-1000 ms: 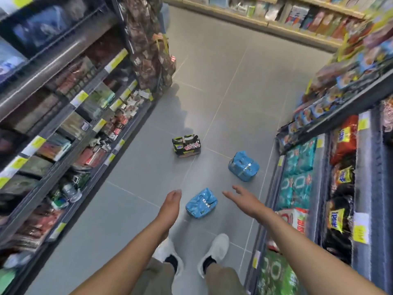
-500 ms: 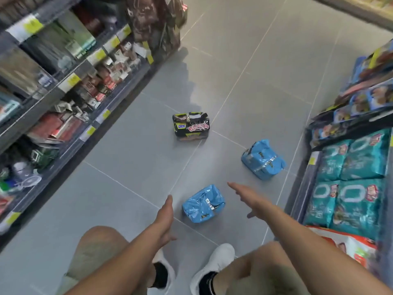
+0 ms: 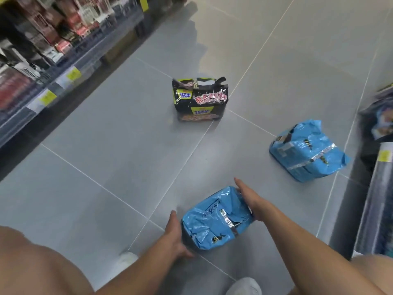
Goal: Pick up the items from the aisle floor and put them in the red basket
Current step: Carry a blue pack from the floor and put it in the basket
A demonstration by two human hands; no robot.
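Grey tiled aisle floor [image 3: 95, 177] is filling the view, flanked by the left shelving [image 3: 42, 45], which is holding blurred red and dark packets, and the right shelving [image 3: 382, 128], whose contents are too blurred to name; the red basket is not appearing anywhere in view, so nothing can be said of its contents. The far blue multipack [image 3: 306, 152] is lying near the right shelving; the black multipack [image 3: 200, 99] is standing further up the aisle, well apart from it; the near blue multipack [image 3: 217, 218] is sitting closest to the person, between the two hands. Half a second earlier both hands were hovering either side of this pack without touching it; now the left hand [image 3: 175, 233] is pressing flat against its left end and the right hand [image 3: 248, 196] is pressing flat against its right end, fingers straight rather than curled, so the pack is being clamped between two palms; whether it is leaving the floor cannot be told. Judged from this, the first pick-up is beginning, and all three items are remaining to be basketed.
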